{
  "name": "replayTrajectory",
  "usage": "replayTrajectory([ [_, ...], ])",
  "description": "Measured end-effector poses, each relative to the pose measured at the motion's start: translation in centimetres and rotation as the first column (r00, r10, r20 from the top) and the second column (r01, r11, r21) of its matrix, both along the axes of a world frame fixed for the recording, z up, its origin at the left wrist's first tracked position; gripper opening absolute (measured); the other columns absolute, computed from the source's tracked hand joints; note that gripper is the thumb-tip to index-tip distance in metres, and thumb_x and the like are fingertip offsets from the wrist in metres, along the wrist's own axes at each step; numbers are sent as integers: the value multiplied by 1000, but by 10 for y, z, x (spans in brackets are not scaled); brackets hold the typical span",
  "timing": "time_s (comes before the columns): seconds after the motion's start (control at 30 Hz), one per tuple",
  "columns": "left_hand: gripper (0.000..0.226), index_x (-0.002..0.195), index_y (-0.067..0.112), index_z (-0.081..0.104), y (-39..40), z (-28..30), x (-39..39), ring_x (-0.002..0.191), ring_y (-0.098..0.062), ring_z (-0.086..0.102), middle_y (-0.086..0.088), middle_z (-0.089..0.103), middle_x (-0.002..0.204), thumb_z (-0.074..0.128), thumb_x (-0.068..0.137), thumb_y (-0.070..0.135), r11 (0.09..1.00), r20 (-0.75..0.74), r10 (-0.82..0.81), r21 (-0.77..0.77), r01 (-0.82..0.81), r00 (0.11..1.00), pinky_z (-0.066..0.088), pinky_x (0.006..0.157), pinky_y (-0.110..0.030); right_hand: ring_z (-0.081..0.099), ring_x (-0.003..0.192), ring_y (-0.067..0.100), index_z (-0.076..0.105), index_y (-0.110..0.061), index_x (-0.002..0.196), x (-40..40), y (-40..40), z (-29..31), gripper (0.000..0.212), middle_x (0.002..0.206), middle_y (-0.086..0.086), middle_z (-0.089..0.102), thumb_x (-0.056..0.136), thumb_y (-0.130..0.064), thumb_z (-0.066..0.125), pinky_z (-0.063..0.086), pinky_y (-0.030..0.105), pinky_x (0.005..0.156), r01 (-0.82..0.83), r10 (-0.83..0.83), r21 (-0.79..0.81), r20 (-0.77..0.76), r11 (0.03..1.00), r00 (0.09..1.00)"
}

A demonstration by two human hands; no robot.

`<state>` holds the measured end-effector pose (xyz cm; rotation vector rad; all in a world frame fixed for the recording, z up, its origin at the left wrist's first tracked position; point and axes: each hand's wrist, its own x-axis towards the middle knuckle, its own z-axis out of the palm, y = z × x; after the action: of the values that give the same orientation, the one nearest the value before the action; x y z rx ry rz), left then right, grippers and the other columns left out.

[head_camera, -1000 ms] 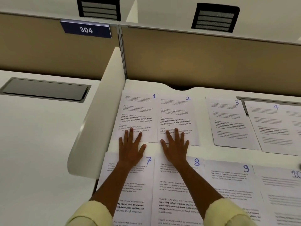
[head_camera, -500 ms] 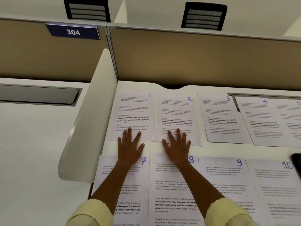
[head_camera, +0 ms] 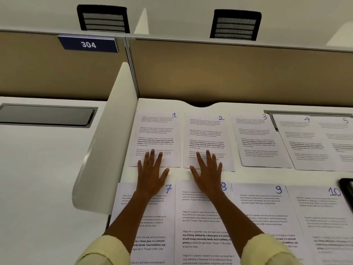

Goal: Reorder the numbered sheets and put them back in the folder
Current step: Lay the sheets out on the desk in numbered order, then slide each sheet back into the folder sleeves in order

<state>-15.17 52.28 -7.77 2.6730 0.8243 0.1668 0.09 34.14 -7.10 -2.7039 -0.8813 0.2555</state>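
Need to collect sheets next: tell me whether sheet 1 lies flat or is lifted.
Flat. Sheet 1 lies spread on the desk, no edge raised; the left hand rests its straight fingers on its lower edge.

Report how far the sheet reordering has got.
Done: sheets lie in number order, 1 to 5 behind, 7 to 10 in front; 6 is out of view. In hand: the left hand rests flat on sheet 1, the right hand on sheet 2. Left: stacking and refiling; no folder is visible.
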Motion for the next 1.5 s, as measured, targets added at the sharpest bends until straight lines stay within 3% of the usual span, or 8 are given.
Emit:
replayTrajectory([
  [0.3, 74, 158, 25, 15, -37, 7, 17, 152, -23, -6, -4, -1, 166, 25, 96, 64, 993, 64, -108, 54, 104, 992, -3, 120, -52, 14, 153, 36, 20, -32, 159, -12, -31, 8, 82, 167, 9, 12, 92, -77, 10, 6, 62, 117, 73, -74, 23, 66, 997, 995],
  [0.6, 74, 158, 25, 15, -109, 18, 29, 152, -24, -5, -5, 0, 166, 24, 96, 64, 966, 106, -259, 52, 255, 960, 0, 120, -55, 1, 154, 31, -8, -40, 157, -28, -103, 14, 81, 168, 4, -7, 90, -80, 11, 2, 60, 118, 194, -195, 23, 132, 981, 972],
  [0.8, 76, 158, 27, 12, -157, 20, 35, 152, -25, -7, -4, -5, 166, 18, 95, 70, 945, 48, -322, 70, 319, 945, 2, 120, -58, 18, 152, 37, 15, -31, 159, -35, -157, 22, 81, 168, 10, 12, 93, -78, 13, 14, 66, 115, 240, -234, -19, 160, 971, 959],
  [0.97, 76, 157, 28, 16, -212, 30, 35, 152, -28, 1, -6, 3, 165, 14, 95, 71, 932, 10, -355, 86, 352, 935, 2, 119, -59, 19, 152, 37, 26, -29, 158, -41, -215, 26, 82, 167, 11, 15, 93, -78, 15, 17, 67, 115, 261, -256, -7, 184, 965, 949],
  [1.07, 77, 157, 26, 18, -255, 34, 33, 152, -29, 1, -7, 3, 165, 14, 95, 71, 928, -8, -364, 86, 363, 931, 5, 118, -61, 15, 153, 37, 23, -28, 159, -46, -261, 26, 81, 168, 10, 11, 94, -77, 18, 17, 68, 116, 280, -277, 13, 189, 960, 942],
  [1.2, 80, 158, 27, 12, -319, 37, 29, 152, -24, -10, -4, -5, 165, 9, 93, 74, 919, -15, -387, 82, 386, 922, -4, 119, -58, 12, 153, 36, 22, -29, 159, -57, -325, 32, 82, 168, 10, 10, 94, -78, 18, 13, 67, 117, 298, -298, 26, 196, 954, 934],
  [1.33, 79, 157, 25, 16, -385, 38, 29, 152, -25, -6, -6, 2, 165, 12, 94, 73, 905, -32, -420, 64, 421, 907, -3, 118, -54, -3, 155, 32, 5, -36, 160, -66, -396, 36, 81, 169, 5, -4, 92, -80, 10, 2, 64, 120, 343, -337, 3, 202, 939, 920],
  [1.5, 79, 157, 25, 18, -454, 37, 36, 152, -30, 4, -7, 7, 165, 11, 94, 73, 878, -64, -470, 71, 474, 880, 4, 117, -56, -8, 154, 31, 4, -37, 160, -71, -468, 42, 83, 168, 3, -10, 90, -81, 3, -1, 63, 121, 406, -396, -29, 166, 913, 903],
])
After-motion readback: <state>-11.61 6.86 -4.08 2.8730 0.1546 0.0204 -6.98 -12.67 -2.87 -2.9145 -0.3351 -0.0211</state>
